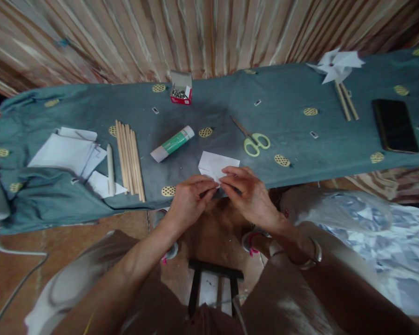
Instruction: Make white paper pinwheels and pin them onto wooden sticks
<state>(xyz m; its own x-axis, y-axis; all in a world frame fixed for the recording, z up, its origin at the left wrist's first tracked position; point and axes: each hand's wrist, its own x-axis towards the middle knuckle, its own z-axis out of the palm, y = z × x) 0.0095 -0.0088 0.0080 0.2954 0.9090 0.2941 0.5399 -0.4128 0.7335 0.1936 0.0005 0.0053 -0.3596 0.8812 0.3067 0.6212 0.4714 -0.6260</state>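
Observation:
A small white piece of paper [219,163], partly folded, is held at the table's front edge. My left hand [194,197] pinches its near left part between thumb and fingers. On the near right side my right hand [248,191] closes thumb and fingertips on the same paper. The fingertips of both hands nearly meet and hide the paper's near corner. Beyond it lie scissors [252,139] with pale green handles and a green and white glue stick [172,143].
A red box of metal pins [181,93] stands open at the back. Several wooden sticks [130,160], a white pencil-like stick [111,170] and paper sheets [64,151] lie left. Paper pinwheels [337,65] and a black phone [394,125] are right. A bag of paper scraps [380,232] is beside my leg.

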